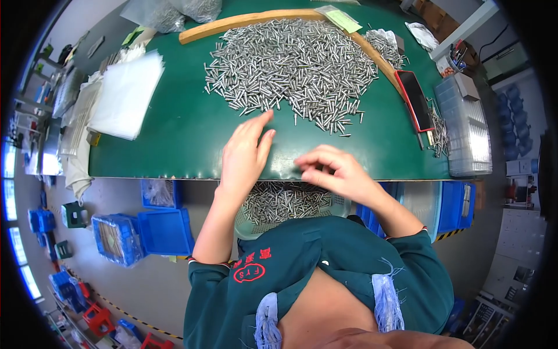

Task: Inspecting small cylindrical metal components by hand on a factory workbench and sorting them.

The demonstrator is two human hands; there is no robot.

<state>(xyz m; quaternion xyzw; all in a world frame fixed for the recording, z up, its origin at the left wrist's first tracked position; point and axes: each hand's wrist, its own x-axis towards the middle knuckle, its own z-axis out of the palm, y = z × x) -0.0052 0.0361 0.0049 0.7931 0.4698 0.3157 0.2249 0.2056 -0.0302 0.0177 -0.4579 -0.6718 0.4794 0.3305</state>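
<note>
- Several blue bins sit on the grey floor at the far left, under and beside the table, likely kept within easy reach.
- A stack of clear plastic bags lies on the left part of the green table, well apart from the metal parts.
- Left hand rests flat on the table, fingers stretched out and holding nothing, its fingertips just short of the near edge of the pile, as if placed to sweep pieces toward the table edge.
- Big heap of small metal pins covers the middle of the table, fenced at the back by a curved wooden strip that seems to stop them rolling off.
- A pale basket partly filled with pins hangs below the table edge, between the two forearms.
- Right hand hovers at the table's front edge, fingers curled together; whether they pinch a pin, I cannot tell.
- A red tray and a clear plastic box stand at the right.
</note>
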